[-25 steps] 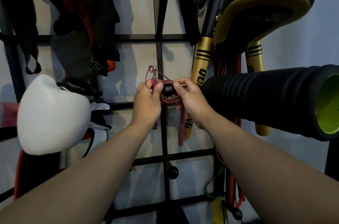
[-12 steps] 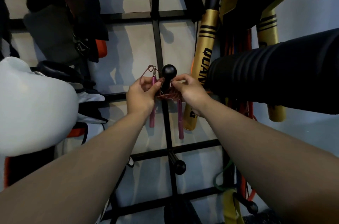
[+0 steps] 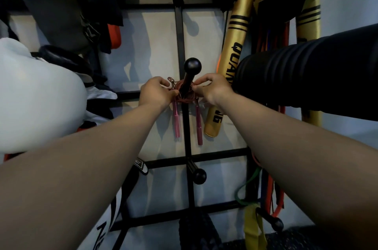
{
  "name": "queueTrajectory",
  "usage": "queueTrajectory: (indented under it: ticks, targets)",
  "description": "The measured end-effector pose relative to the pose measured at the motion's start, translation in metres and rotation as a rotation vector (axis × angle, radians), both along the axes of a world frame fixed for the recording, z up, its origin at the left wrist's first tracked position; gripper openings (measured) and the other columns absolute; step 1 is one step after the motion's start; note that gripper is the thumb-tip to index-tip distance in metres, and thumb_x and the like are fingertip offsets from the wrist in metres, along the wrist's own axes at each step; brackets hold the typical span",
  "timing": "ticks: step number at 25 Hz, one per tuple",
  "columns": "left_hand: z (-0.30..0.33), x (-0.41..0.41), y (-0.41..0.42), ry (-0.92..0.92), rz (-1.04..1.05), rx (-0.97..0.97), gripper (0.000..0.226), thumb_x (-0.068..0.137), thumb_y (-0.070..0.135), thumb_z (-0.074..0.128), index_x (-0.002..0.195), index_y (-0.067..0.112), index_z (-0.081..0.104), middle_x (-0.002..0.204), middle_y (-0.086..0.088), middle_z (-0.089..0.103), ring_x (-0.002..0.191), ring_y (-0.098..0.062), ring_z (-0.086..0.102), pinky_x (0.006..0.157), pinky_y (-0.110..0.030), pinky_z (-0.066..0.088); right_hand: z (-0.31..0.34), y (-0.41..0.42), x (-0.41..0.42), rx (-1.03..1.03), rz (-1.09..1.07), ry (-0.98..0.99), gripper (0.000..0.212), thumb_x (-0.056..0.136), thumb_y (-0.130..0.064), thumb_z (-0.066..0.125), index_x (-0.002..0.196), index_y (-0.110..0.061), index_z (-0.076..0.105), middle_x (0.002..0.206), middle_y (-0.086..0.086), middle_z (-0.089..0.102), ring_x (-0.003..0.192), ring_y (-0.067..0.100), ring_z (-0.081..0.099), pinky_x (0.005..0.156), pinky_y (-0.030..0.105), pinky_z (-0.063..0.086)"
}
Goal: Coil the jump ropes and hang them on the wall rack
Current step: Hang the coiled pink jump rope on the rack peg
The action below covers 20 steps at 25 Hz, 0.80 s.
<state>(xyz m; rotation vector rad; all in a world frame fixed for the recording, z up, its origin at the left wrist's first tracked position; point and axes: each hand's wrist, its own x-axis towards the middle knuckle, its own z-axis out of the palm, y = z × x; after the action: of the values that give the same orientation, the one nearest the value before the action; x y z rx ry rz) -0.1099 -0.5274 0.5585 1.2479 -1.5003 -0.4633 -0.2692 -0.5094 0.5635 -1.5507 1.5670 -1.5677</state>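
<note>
At the centre of the frame the coiled jump rope [image 3: 185,94] sits looped over a black peg [image 3: 189,77] of the wall rack [image 3: 180,30], its two pink handles [image 3: 176,120] dangling below. The left hand [image 3: 156,92] and right hand [image 3: 212,89] each pinch the coil's sides. If they let go before the loops seat behind the knob, I reckon the springy cord could uncoil or slide off.
</note>
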Motion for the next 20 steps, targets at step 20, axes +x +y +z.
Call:
queueTrajectory:
  ticks: [20]
  targets:
    - [0.001,0.033,0.336,-0.404,-0.336,0.014,0.008,0.088,0.026,0.078,0.086,0.024,0.071,0.075,0.008,0.068,0.068,-0.006,0.060,0.061,-0.014,0.042,0.011,0.376,-0.014,0.085,0.080,0.399,0.008,0.098,-0.017,0.069,0.102,-0.012,0.074,0.087,0.011,0.070,0.074,0.020,0.066,0.060,0.022,0.054]
